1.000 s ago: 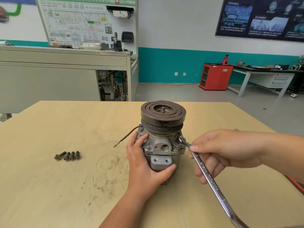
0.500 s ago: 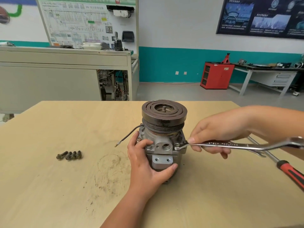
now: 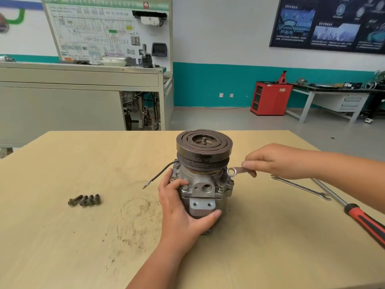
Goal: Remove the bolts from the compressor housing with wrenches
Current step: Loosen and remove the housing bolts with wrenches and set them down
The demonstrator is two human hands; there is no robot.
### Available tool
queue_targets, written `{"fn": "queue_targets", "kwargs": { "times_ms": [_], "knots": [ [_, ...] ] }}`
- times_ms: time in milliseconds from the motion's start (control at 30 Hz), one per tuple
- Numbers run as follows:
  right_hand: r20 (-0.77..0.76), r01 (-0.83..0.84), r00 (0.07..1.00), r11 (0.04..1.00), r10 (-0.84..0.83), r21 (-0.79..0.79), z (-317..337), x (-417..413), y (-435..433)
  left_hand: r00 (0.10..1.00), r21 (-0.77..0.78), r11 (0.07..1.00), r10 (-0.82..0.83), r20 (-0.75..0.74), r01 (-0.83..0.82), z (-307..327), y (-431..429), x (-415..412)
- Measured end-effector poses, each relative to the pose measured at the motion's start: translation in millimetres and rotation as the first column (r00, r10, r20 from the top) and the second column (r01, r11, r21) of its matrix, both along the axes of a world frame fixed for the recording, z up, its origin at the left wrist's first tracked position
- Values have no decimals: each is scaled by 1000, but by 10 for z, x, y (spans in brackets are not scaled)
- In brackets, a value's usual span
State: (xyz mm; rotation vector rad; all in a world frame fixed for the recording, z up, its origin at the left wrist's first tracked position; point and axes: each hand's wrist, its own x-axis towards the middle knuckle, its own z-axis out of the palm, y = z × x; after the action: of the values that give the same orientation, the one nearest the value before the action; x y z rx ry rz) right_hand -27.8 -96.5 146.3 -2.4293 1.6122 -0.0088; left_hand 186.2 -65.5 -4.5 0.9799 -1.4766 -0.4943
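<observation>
The compressor (image 3: 203, 182) stands upright in the middle of the wooden table (image 3: 62, 236), dark pulley on top, grey housing below with bolts (image 3: 220, 189) around its flange. My left hand (image 3: 183, 207) grips the housing from the front left. My right hand (image 3: 277, 160) holds a ring wrench (image 3: 234, 171) near its head, and the ring hovers just above the flange at the housing's right side, off the bolts. Most of the wrench's handle is hidden behind my right hand and arm.
Several removed bolts (image 3: 84, 200) lie in a row on the table at the left. A second open-ended wrench (image 3: 300, 186) and a red-handled screwdriver (image 3: 362, 217) lie at the right. A thin black wire (image 3: 161, 173) sticks out left of the compressor.
The right hand swung the wrench from pointing toward me round to the right, then lifted its ring off the right-side bolt. My left hand stayed on the housing.
</observation>
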Motion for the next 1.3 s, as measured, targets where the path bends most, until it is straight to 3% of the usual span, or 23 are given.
{"fn": "queue_targets", "kwargs": {
  "times_ms": [100, 267, 367, 600, 1033, 1100, 1200, 1300],
  "knots": [
    [316, -49, 949, 991, 7, 127, 19, -66, 118, 997, 2, 999, -33, -73, 34, 8, 8, -2],
    [538, -101, 832, 916, -136, 388, -148, -46, 392, 986, 3, 1000, -1, -165, 1, 16, 12, 2],
    [619, -130, 755, 874, -219, 468, -226, -7, 499, 983, 26, 999, 25, -184, -21, 26, 7, 10],
    [563, -52, 765, 841, -313, 539, -272, 166, 579, 970, 24, 1000, -5, -244, 11, 37, -3, 29],
    [564, -8, 663, 748, -492, 663, -186, 417, 487, 964, -6, 1000, 2, -265, -3, 40, -4, 13],
    [517, 4, 701, 728, -491, 686, -177, 437, 464, 967, -6, 1000, 11, -255, -13, 46, 0, 14],
    [323, 40, 871, 708, -370, 705, -20, 401, 360, 968, 6, 1000, 13, -252, -12, 54, 9, 12],
    [5, 134, 987, 829, -162, 542, 197, 373, 173, 970, 14, 1000, 20, -241, -17, 49, 14, 14]
  ]
}}
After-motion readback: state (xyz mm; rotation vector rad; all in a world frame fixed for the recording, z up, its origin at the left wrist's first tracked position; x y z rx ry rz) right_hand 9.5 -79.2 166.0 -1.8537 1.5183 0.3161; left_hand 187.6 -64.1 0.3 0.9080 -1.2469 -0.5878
